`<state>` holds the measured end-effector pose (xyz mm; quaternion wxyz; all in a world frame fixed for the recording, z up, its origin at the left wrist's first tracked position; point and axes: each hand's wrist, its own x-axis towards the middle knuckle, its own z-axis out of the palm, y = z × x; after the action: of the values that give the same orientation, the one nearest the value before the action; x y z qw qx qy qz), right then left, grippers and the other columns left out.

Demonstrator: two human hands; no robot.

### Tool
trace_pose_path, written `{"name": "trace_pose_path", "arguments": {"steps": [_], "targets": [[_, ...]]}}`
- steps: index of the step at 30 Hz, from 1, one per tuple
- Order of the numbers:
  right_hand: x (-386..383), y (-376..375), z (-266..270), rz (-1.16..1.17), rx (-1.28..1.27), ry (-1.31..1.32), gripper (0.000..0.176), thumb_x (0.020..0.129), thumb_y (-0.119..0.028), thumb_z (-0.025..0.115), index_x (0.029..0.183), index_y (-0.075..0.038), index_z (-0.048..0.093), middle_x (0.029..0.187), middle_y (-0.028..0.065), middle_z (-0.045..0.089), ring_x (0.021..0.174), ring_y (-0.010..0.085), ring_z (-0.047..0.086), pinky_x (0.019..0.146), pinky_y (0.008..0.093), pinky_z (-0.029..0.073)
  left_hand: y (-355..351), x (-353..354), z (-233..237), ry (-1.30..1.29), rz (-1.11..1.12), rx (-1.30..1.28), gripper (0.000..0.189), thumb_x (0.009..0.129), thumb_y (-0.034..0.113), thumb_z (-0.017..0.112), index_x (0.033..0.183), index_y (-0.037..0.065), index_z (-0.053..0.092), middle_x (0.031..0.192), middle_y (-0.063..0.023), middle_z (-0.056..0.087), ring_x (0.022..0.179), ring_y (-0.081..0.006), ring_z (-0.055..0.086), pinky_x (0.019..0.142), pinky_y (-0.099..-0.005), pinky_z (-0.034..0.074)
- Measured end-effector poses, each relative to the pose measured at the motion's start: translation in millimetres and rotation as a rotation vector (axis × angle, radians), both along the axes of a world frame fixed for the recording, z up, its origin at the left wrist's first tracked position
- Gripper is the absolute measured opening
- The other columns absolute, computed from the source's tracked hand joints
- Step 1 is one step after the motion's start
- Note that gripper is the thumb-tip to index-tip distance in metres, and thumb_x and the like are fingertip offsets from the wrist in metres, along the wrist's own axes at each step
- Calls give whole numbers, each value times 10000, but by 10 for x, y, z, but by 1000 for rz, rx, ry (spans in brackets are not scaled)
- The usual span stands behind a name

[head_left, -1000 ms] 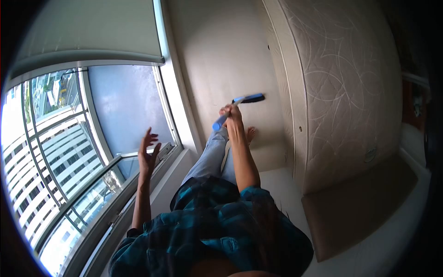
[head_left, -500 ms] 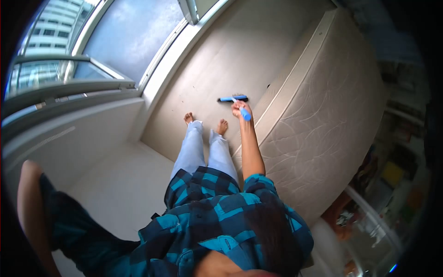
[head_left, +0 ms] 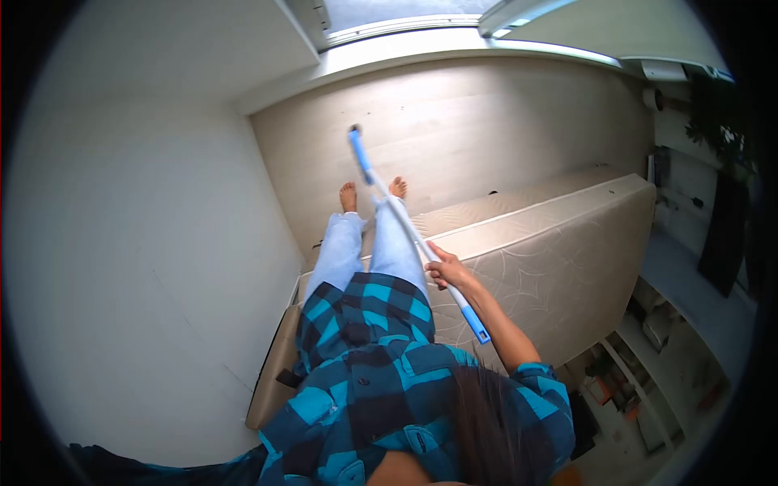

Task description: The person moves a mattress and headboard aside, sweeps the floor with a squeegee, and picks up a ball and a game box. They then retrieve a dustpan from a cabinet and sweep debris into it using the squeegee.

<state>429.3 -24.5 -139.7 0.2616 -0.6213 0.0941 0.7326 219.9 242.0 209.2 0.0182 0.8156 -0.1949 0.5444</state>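
Long-handled brush (head_left: 403, 215): carried slantwise in one hand, blue head (head_left: 359, 152) near 11 o'clock, blue end grip (head_left: 474, 321) between 4 and 5; whether the floor is touched by the head cannot be told.
Right hand (head_left: 446, 269): found at 4 o'clock; fingers clamped round the white handle, a little above the end grip.
Left hand: not shown; only a dark sleeve (head_left: 186, 471) is seen toward 7 o'clock, so the state of its fingers cannot be told.
Handling: judged light, stiff and not fragile; the smooth handle may be twisted easily, and some tip-heaviness is to be expected.
Hold: best taken at the end grip, with a second hold higher up the handle for steadiness.
Floor (head_left: 486, 121): wood-toned, specked near 12 o'clock; bare feet (head_left: 348, 197) are placed just beside the head.
Mattress (head_left: 559, 271): quilted, located at 3 o'clock.
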Motion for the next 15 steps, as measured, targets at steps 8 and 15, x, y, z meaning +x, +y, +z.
{"name": "trace_pose_path", "arguments": {"steps": [8,15], "targets": [[-1708,2369,-2490,672,349,-12,503,695,-27,463,1184,-17,345,509,56,501,362,118,453,336,250,384,312,-93,-523,195,152,-90,778,690,632,398,1201,48,332,1204,-104,388,1118,-283,339,934,-491,191],[-342,2185,-2128,377,110,100,607,739,-55,499,1285,-164,258,504,-13,460,356,64,386,342,214,342,704,-121,-433,110,165,-67,746,718,617,369,1194,43,339,1189,-117,405,1097,-307,366,918,-503,236]]}}
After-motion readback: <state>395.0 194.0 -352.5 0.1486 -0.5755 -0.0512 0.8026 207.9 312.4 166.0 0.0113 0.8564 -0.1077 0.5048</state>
